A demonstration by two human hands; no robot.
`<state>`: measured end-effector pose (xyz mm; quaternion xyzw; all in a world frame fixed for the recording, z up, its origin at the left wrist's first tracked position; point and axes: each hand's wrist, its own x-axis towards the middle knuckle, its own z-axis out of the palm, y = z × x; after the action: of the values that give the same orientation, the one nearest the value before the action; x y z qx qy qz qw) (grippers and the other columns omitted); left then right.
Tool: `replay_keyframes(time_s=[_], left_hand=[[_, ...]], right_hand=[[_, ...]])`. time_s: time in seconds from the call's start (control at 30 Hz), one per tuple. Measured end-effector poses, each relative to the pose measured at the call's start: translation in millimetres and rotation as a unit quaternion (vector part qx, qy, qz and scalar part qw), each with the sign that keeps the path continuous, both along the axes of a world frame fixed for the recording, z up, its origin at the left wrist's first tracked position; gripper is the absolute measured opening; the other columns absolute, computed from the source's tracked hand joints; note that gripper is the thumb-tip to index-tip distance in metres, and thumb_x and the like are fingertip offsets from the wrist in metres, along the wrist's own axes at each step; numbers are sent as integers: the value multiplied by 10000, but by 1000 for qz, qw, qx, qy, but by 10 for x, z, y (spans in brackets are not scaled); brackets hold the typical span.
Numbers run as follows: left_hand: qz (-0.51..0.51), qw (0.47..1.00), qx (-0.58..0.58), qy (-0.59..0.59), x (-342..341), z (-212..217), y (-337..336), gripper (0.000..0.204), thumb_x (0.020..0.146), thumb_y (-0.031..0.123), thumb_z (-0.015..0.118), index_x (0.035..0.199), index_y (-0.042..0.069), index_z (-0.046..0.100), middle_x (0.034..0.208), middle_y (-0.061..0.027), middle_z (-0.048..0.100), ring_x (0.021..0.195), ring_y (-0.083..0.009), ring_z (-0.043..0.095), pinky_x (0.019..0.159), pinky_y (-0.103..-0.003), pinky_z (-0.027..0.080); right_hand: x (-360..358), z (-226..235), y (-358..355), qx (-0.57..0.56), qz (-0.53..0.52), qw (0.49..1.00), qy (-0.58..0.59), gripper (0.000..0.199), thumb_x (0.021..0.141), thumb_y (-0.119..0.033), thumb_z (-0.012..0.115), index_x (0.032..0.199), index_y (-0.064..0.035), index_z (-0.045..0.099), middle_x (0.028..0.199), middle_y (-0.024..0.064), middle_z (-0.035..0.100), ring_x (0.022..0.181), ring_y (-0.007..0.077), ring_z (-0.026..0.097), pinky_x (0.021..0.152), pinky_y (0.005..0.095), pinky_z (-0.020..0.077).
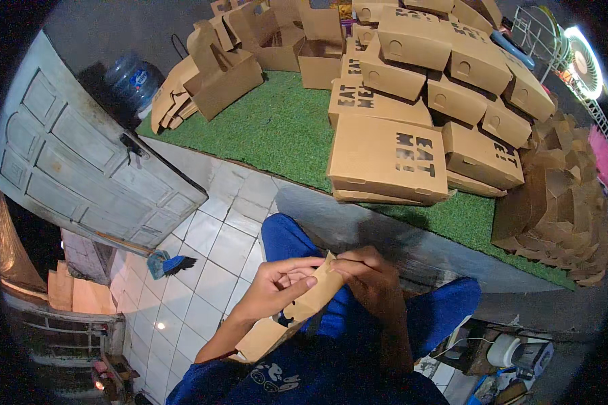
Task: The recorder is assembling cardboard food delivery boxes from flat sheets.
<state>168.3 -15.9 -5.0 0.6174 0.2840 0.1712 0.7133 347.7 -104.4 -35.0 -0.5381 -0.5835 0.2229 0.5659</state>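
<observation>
Together, two bare hands hold a partly folded brown carton (321, 293) above a lap in blue trousers (287, 239), just in front of a ledge topped with green artificial turf (284, 125); we see the left hand (277, 289) closed on the board, its thumb laid across the outer face and its fingers curled at the edge; the right hand (371, 280) pinches the upper end between thumb and fingers, though we cannot tell how the shaded fingertips sit; the carton slants down toward the left forearm, its lower part near the wrist; beyond, we find closed brown boxes (378, 152) with dark printing, stacked in uneven tiers on the turf, beside nested open cartons (554, 192) at the right end; on the left stand tall-handled carriers (226, 84); a pale panelled door (94, 152) stands over white floor tiles (213, 246), where a blue brush (178, 264) lies against a dustpan (158, 264).
</observation>
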Motion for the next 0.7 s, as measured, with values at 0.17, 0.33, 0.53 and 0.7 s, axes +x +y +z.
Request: replay_keyframes(time_s=[0.17, 0.33, 0.53, 0.7], left_hand=[[4, 1000, 8, -16, 7, -61, -19, 337, 856, 37, 587, 1187, -7, 546, 916, -29, 634, 741, -21, 548, 595, -152, 431], [33, 996, 84, 11, -1, -138, -53, 327, 836, 57, 622, 1160, 33, 588, 822, 62, 605, 530, 36, 312, 451, -139, 239], [61, 995, 73, -25, 35, -291, -75, 340, 830, 49, 626, 1167, 38, 583, 836, 62, 607, 534, 37, 314, 448, -141, 243], [87, 995, 51, 0, 56, -358, -45, 367, 849, 42, 599, 1211, 28, 542, 913, 2, 630, 636, 9, 466, 527, -142, 359]], right_hand=[[35, 5, -21, 60, -12, 996, -64, 137, 749, -51, 676, 881, -64, 639, 958, 94, 603, 828, 246, 609, 718, 330, 505], [-39, 19, 22, 55, -57, 995, -61, 159, 727, -14, 689, 866, -61, 627, 939, 95, 610, 831, 251, 613, 715, 331, 503], [-89, -60, 56, 69, -96, 993, 27, 158, 718, 2, 686, 837, -43, 592, 903, 114, 638, 830, 258, 624, 724, 339, 499], [-113, -148, 95, 33, -47, 998, 3, 299, 716, -50, 695, 996, -30, 591, 1074, 157, 591, 999, 281, 576, 860, 357, 452]])
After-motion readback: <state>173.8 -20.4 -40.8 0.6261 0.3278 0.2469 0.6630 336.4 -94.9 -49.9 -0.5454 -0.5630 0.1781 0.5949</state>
